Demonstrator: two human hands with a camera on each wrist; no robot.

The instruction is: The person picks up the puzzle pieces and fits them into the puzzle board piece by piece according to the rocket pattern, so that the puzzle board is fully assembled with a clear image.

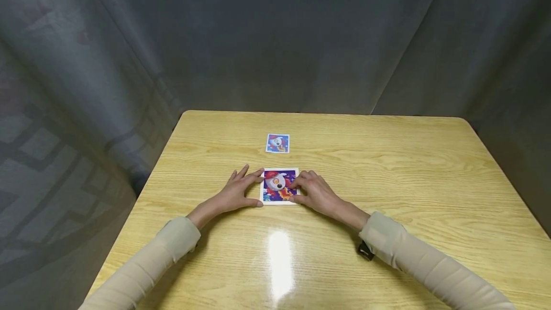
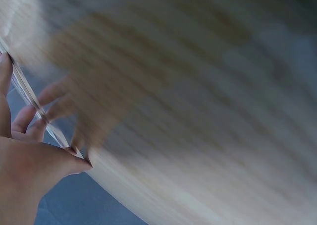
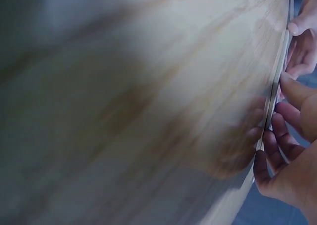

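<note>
A square picture board with a white border lies flat on the table, showing a white and red rocket on purple. At its left edge, my left hand touches with thumb and forefinger spread apart, the other fingers fairly straight. My right hand is at the right edge, its thumb and bent forefinger on the picture near the orange flame. Both wrist views catch the board only edge-on, with the left hand and the right hand beside it. Whether the right fingertips pinch a separate piece is hidden.
A smaller card with a similar rocket picture on blue lies beyond the board. The wooden table is glossy, with a bright reflection near the front. Grey curtains hang behind and at the sides.
</note>
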